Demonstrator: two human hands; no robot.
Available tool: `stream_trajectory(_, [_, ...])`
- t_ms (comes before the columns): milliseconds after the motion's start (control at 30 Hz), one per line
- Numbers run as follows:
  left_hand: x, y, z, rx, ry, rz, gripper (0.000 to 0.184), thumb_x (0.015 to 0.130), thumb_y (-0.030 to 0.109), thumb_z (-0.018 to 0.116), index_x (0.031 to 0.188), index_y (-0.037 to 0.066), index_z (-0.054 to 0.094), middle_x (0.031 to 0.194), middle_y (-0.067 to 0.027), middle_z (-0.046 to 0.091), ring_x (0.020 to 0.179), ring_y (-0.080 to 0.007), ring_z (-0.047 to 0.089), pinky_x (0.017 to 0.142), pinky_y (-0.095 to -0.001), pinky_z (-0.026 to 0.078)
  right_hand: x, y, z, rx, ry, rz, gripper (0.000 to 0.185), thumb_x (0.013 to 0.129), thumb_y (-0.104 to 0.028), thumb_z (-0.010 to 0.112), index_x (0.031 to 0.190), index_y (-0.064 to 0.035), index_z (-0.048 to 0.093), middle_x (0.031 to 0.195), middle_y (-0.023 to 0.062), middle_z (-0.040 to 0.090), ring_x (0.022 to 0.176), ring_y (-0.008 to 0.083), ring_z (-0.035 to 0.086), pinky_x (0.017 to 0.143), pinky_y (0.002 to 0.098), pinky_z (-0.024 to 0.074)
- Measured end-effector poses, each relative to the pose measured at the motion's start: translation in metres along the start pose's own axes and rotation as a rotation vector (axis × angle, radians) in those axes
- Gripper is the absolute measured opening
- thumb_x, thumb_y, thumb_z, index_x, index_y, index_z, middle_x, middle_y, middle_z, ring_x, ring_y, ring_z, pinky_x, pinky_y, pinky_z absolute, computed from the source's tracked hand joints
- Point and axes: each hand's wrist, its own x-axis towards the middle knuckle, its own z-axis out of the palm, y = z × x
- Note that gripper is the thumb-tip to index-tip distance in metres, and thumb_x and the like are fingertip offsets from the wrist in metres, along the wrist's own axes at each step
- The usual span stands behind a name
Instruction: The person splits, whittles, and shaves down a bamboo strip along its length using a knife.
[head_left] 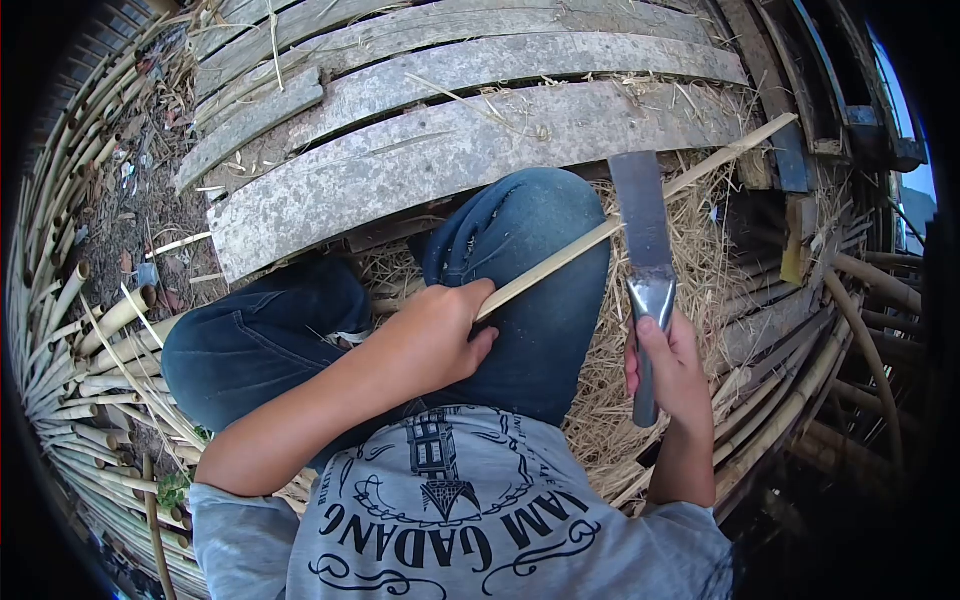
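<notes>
My left hand (452, 338) is closed around the near end of a long, pale bamboo strip (560, 262). The strip slants up to the right across my raised knee, and its far end reaches past the plank edge. In my right hand (668, 365) is a machete (645, 225) with a wide, dull grey blade and a metal handle. Its blade points away from me, square at the tip, and crosses the strip about midway. Whether the edge touches the strip I cannot tell.
Weathered planks (480, 130) form a low platform in front of me. Shavings (640, 320) cover the ground to the right of my knee. Bamboo poles (75, 400) lie stacked at the left, and more poles (790, 400) lie at the right beside a dark gap.
</notes>
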Motion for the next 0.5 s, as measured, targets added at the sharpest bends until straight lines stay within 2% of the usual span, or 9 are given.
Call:
stream_trajectory(67, [-0.001, -0.002, -0.002, 0.000, -0.009, 0.012, 0.021, 0.079, 0.005, 0.072, 0.088, -0.001, 0.055, 0.069, -0.0217, 0.061, 0.070, -0.0418, 0.064, 0.060, -0.0441, 0.049, -0.003, -0.005, 0.004, 0.024, -0.055, -0.004, 0.028, 0.101, -0.030, 0.051, 0.101, -0.0018, 0.052, 0.064, 0.0044, 0.055, 0.047, 0.0084, 0.051, 0.043, 0.0226, 0.0425])
stream_trajectory(167, [0.000, -0.003, 0.003, 0.024, 0.009, 0.015, 0.020, 0.079, 0.005, 0.072, 0.088, -0.001, 0.055, 0.069, -0.0218, 0.061, 0.070, -0.0421, 0.064, 0.060, -0.0441, 0.049, 0.001, 0.000, 0.004, 0.300, 0.211, -0.078, 0.021, 0.101, -0.023, 0.051, 0.103, -0.0014, 0.051, 0.064, 0.0040, 0.055, 0.047, 0.0082, 0.052, 0.043, 0.0226, 0.0427])
stream_trajectory(200, [-0.001, 0.000, 0.001, 0.012, -0.003, 0.006, 0.020, 0.079, 0.005, 0.072, 0.088, -0.001, 0.055, 0.069, -0.0221, 0.061, 0.070, -0.0424, 0.063, 0.060, -0.0443, 0.049, -0.002, 0.002, 0.003, 0.296, 0.218, -0.077, 0.021, 0.101, -0.023, 0.051, 0.103, -0.0014, 0.051, 0.064, 0.0040, 0.055, 0.047, 0.0082, 0.052, 0.043, 0.0226, 0.0427])
stream_trajectory(267, [0.000, 0.000, -0.002, 0.008, -0.007, -0.003, 0.020, 0.079, 0.005, 0.072, 0.088, -0.001, 0.055, 0.069, -0.0223, 0.061, 0.070, -0.0426, 0.063, 0.060, -0.0444, 0.049, -0.004, 0.003, 0.002, 0.002, -0.034, -0.051, 0.035, 0.102, -0.036, 0.046, 0.106, -0.0012, 0.049, 0.066, 0.0060, 0.054, 0.046, 0.0105, 0.051, 0.041, 0.0238, 0.0442])
stream_trajectory(300, [0.001, -0.002, -0.001, 0.015, -0.001, 0.004, 0.020, 0.079, 0.005, 0.072, 0.088, -0.001, 0.055, 0.070, -0.0223, 0.061, 0.070, -0.0429, 0.063, 0.060, -0.0446, 0.049, -0.007, -0.005, 0.002, -0.085, -0.105, -0.050, 0.034, 0.103, -0.035, 0.044, 0.108, -0.0014, 0.048, 0.067, 0.0061, 0.054, 0.046, 0.0103, 0.051, 0.041, 0.0235, 0.0441])
stream_trajectory(333, [0.001, -0.003, -0.001, 0.020, 0.006, 0.011, 0.020, 0.079, 0.005, 0.072, 0.088, -0.001, 0.055, 0.070, -0.0223, 0.061, 0.071, -0.0433, 0.063, 0.060, -0.0448, 0.049, -0.006, -0.003, 0.003, -0.084, -0.106, -0.052, 0.034, 0.103, -0.035, 0.044, 0.108, -0.0014, 0.048, 0.067, 0.0061, 0.054, 0.046, 0.0103, 0.051, 0.041, 0.0235, 0.0441])
stream_trajectory(433, [0.001, -0.002, 0.002, 0.015, 0.008, 0.001, 0.020, 0.079, 0.005, 0.072, 0.089, -0.001, 0.055, 0.070, -0.0223, 0.061, 0.072, -0.0436, 0.063, 0.061, -0.0456, 0.049, -0.004, 0.001, 0.014, 0.237, 0.218, -0.104, 0.030, 0.101, -0.031, 0.049, 0.107, -0.0017, 0.049, 0.067, 0.0067, 0.055, 0.047, 0.0101, 0.051, 0.041, 0.0232, 0.0434])
stream_trajectory(467, [0.000, -0.002, 0.001, 0.017, 0.010, -0.006, 0.020, 0.079, 0.005, 0.072, 0.089, -0.001, 0.055, 0.070, -0.0223, 0.061, 0.072, -0.0436, 0.063, 0.061, -0.0456, 0.049, -0.007, -0.001, 0.015, 0.239, 0.211, -0.103, 0.030, 0.101, -0.031, 0.049, 0.107, -0.0017, 0.049, 0.067, 0.0067, 0.055, 0.047, 0.0101, 0.051, 0.041, 0.0232, 0.0434])
stream_trajectory(500, [0.000, -0.002, 0.000, 0.012, 0.003, 0.002, 0.020, 0.079, 0.005, 0.071, 0.089, -0.001, 0.055, 0.070, -0.0225, 0.061, 0.072, -0.0437, 0.063, 0.062, -0.0458, 0.049, -0.012, -0.005, 0.017, 0.126, 0.045, -0.066, 0.032, 0.102, -0.032, 0.048, 0.108, -0.0015, 0.049, 0.068, 0.0066, 0.054, 0.047, 0.0102, 0.051, 0.041, 0.0232, 0.0439])
